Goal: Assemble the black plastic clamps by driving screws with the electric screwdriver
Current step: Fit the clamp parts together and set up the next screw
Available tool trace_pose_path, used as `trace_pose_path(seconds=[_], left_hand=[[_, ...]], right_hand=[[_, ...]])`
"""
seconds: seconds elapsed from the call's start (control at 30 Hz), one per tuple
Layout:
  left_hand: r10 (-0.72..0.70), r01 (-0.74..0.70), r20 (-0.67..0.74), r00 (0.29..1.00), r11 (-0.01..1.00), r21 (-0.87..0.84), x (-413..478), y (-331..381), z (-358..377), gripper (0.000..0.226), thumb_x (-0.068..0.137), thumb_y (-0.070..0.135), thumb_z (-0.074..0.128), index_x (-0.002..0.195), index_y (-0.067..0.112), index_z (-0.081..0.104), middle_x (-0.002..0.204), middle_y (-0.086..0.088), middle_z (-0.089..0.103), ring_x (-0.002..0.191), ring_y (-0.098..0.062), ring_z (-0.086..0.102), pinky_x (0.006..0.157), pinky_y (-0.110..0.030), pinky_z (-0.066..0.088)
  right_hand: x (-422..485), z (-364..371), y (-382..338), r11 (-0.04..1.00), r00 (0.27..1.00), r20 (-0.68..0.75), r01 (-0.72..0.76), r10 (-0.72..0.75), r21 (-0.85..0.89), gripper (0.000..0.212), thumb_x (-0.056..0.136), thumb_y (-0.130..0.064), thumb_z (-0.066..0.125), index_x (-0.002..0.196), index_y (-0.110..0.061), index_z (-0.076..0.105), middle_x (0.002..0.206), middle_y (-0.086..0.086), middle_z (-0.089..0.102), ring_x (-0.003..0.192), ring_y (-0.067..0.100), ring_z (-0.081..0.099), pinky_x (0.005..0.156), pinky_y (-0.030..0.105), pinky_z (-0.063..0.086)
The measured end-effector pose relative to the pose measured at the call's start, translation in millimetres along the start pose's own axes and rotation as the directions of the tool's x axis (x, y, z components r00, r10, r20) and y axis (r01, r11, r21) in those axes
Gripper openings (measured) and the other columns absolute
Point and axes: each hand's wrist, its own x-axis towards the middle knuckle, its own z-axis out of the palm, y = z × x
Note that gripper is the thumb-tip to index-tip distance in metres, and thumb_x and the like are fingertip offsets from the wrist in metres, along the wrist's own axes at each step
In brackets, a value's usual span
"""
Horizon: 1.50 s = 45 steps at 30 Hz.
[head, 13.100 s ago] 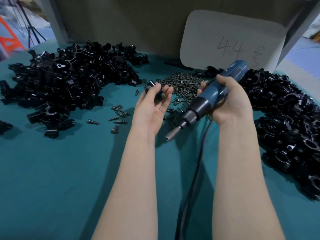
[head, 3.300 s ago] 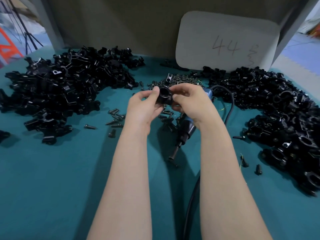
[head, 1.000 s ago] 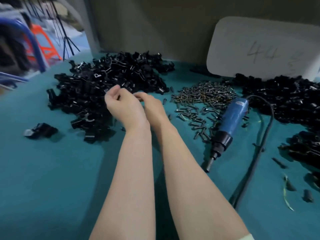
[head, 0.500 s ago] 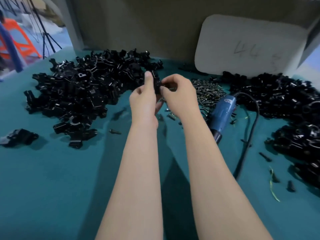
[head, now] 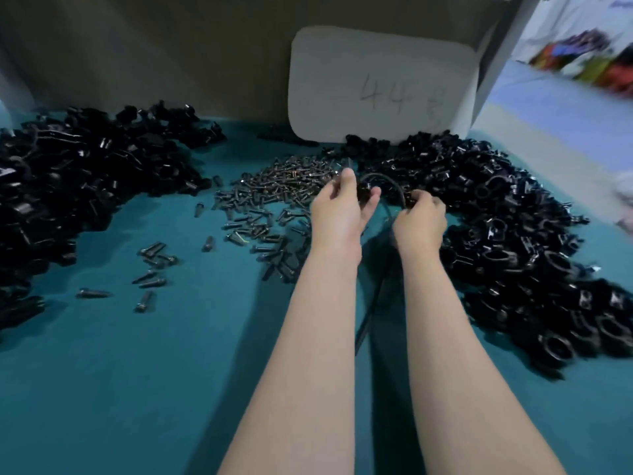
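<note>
My left hand (head: 337, 214) pinches a black clamp part (head: 363, 193) between thumb and fingers, above the far edge of the screw heap (head: 284, 186). My right hand (head: 419, 219) is knuckles up at the near edge of the right pile of black clamp parts (head: 513, 241), its fingers curled onto a black piece there. The electric screwdriver's body is hidden. Only its black cable (head: 371, 303) shows, running between my forearms and looping behind my hands.
A second large pile of black clamp parts (head: 85, 186) covers the left of the teal table (head: 137, 371). Loose screws (head: 150, 265) lie scattered left of my arms. A white card marked 44 (head: 383, 87) leans against the back wall.
Both hands moved right, from beside the left pile to the screw heap and right pile. My right hand let go of the shared clamp part and reached into the right pile.
</note>
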Motion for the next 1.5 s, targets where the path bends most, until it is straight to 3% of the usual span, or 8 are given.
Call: trace_pose_path(seconds=[0.27, 0.6, 0.8, 0.9, 1.03, 1.2, 1.37, 1.5], left_hand=[[-0.078, 0.076, 0.011, 0.997, 0.992, 0.104, 12.3, -30.2, 18.1, 0.018, 0.096, 0.022, 0.058, 0.08, 0.015, 0.055, 0.074, -0.001, 0.061, 0.058, -0.009, 0.062, 0.057, -0.019, 0.053], [-0.086, 0.085, -0.032, 0.996, 0.996, -0.035, 13.5, -29.2, 17.7, 0.022, 0.1, 0.009, 0.05, 0.079, 0.005, 0.055, 0.082, -0.009, 0.054, 0.071, -0.017, 0.054, 0.061, -0.019, 0.055], [-0.072, 0.071, -0.015, 0.997, 0.994, -0.084, 11.1, -23.2, 15.7, 0.016, 0.101, 0.008, 0.046, 0.114, 0.011, 0.055, 0.096, -0.009, 0.053, 0.081, -0.017, 0.055, 0.075, -0.024, 0.055], [-0.022, 0.022, 0.003, 1.0, 0.997, -0.078, 7.4, -14.0, 9.1, 0.032, 0.102, 0.008, 0.044, 0.134, 0.004, 0.05, 0.093, -0.008, 0.057, 0.079, -0.016, 0.057, 0.08, -0.025, 0.053], [0.047, -0.048, -0.012, 0.999, 0.992, -0.116, -5.4, 6.6, -7.2, 0.033, 0.103, 0.008, 0.04, 0.136, 0.006, 0.048, 0.105, -0.009, 0.058, 0.089, -0.017, 0.059, 0.074, -0.022, 0.055], [0.132, -0.142, -0.064, 0.989, 0.972, -0.185, -25.1, 33.6, -43.7, 0.029, 0.102, 0.008, 0.043, 0.13, 0.01, 0.05, 0.097, -0.003, 0.06, 0.085, -0.013, 0.06, 0.068, -0.02, 0.055], [0.055, -0.071, -0.061, 0.997, 0.952, -0.299, -34.7, 50.0, -78.8, 0.011, 0.098, 0.011, 0.053, 0.098, 0.001, 0.058, 0.103, -0.013, 0.06, 0.089, -0.016, 0.062, 0.077, -0.022, 0.057], [-0.037, 0.012, -0.057, 0.998, 0.922, -0.386, -34.2, 50.9, -87.7, 0.018, 0.097, 0.02, 0.057, 0.107, 0.005, 0.058, 0.107, -0.01, 0.057, 0.089, -0.016, 0.058, 0.078, -0.023, 0.052]], right_hand=[[38.0, 7.4, 4.5, 0.977, 0.98, 0.145, -0.11, 0.138, -0.185, 0.047, 0.098, -0.032, 0.049, 0.139, -0.011, 0.039, 0.15, 0.017, 0.025, 0.136, 0.036, 0.023, 0.113, 0.043, 0.024], [42.7, 21.7, 12.6, 0.98, 0.993, 0.053, -0.092, 0.103, -0.176, 0.051, 0.093, -0.029, 0.057, 0.139, -0.024, 0.036, 0.142, 0.016, 0.039, 0.132, 0.034, 0.032, 0.11, 0.042, 0.023], [36.0, 11.6, 6.4, 0.989, 0.99, -0.11, -0.075, 0.09, 0.13, 0.03, 0.094, -0.009, 0.047, 0.124, -0.014, 0.048, 0.121, 0.008, 0.057, 0.109, 0.023, 0.054, 0.094, 0.029, 0.042], [20.0, -5.5, -8.4, 0.846, 0.995, -0.062, -0.031, 0.076, 0.533, 0.018, 0.099, -0.014, 0.043, 0.11, -0.008, 0.057, 0.099, 0.001, 0.06, 0.08, 0.009, 0.062, 0.071, 0.013, 0.046], [-18.5, -23.1, -35.4, 0.369, 0.953, 0.293, -0.246, -0.077, 0.896, 0.02, 0.101, -0.01, 0.042, 0.09, -0.007, 0.058, 0.079, 0.008, 0.064, 0.059, 0.011, 0.06, 0.061, 0.023, 0.051], [-62.4, -17.1, -54.0, 0.371, 0.854, 0.463, -0.361, -0.236, 0.856, 0.027, 0.103, -0.011, 0.038, 0.093, -0.019, 0.061, 0.068, 0.003, 0.064, 0.053, 0.008, 0.053, 0.05, 0.018, 0.046], [-84.7, -1.1, -64.6, 0.17, 0.759, 0.606, -0.582, -0.239, 0.795, 0.011, 0.096, -0.011, 0.053, 0.09, -0.01, 0.062, 0.07, 0.004, 0.061, 0.051, 0.008, 0.056, 0.051, 0.018, 0.049], [-90.0, 8.7, -70.2, 0.185, 0.746, 0.61, -0.582, -0.268, 0.792, 0.01, 0.092, -0.004, 0.059, 0.084, -0.01, 0.057, 0.07, 0.001, 0.06, 0.057, 0.009, 0.062, 0.058, 0.018, 0.053]])
